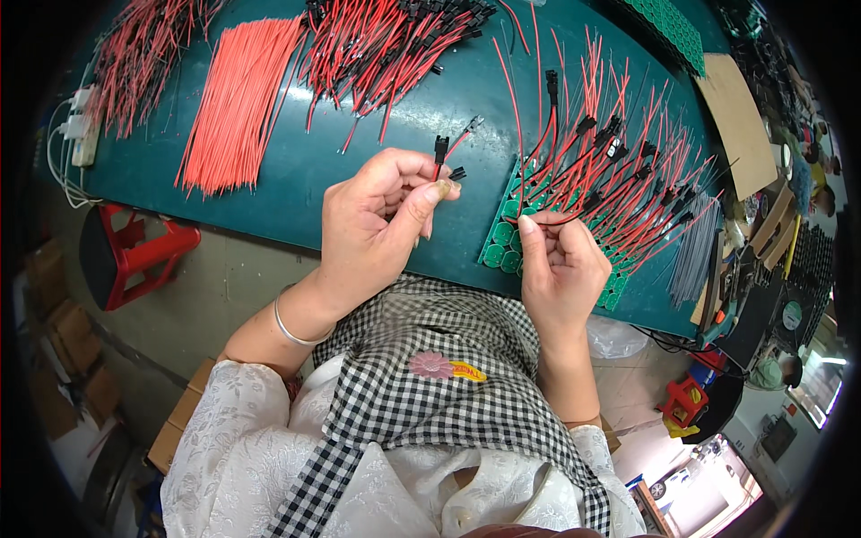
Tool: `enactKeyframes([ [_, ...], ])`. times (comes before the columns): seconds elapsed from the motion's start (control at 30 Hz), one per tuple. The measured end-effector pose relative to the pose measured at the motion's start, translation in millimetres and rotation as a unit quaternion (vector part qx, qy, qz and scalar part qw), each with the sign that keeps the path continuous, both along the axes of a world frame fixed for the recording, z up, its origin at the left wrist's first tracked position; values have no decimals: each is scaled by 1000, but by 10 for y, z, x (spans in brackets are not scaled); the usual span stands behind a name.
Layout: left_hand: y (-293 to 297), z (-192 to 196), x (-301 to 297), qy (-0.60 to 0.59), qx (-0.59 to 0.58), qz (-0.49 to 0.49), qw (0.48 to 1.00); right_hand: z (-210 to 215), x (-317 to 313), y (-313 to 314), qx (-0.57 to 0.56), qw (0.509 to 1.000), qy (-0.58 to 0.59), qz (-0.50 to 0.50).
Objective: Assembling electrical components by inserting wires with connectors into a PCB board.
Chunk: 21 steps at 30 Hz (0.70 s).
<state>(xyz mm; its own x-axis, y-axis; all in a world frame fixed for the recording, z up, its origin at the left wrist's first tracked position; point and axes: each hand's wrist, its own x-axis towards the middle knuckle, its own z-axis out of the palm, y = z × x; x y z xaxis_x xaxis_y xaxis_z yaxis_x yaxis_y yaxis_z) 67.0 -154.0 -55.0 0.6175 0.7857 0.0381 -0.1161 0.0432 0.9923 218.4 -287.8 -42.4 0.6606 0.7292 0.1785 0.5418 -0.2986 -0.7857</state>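
My left hand is closed in a pinch around a few short red-and-black connector leads, their black plugs sticking out past the fingertips. To its right, my right hand pinches a thin red-and-black wire between thumb and forefinger, at the near edge of a green circuit board panel made of small round boards. Many red and black wires rise from this panel, several ending in black connectors. The fingers hide the exact end of the pinched wire.
On the green table lie a flat bundle of red wires, a pile of connector leads and grey wires. Another green panel and cardboard are at far right. A red stool stands left.
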Motion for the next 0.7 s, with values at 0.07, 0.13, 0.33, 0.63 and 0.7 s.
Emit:
enactKeyframes([
  [0.07,-3,-3,2,1,2,-1,1000,-1,10,-4,-10,1000,-14,4],
  [0.13,-8,3,7,-1,4,1,1000,9,15,-1,-14,1000,-19,11],
  [0.33,-2,-35,-7,10,36,-12,999,66,46,25,-26,997,-52,49],
  [0.63,-32,-62,7,11,36,-5,999,100,66,129,-77,978,-167,99],
  [0.7,-45,-46,8,11,31,-10,999,88,49,126,-79,977,-180,83],
])
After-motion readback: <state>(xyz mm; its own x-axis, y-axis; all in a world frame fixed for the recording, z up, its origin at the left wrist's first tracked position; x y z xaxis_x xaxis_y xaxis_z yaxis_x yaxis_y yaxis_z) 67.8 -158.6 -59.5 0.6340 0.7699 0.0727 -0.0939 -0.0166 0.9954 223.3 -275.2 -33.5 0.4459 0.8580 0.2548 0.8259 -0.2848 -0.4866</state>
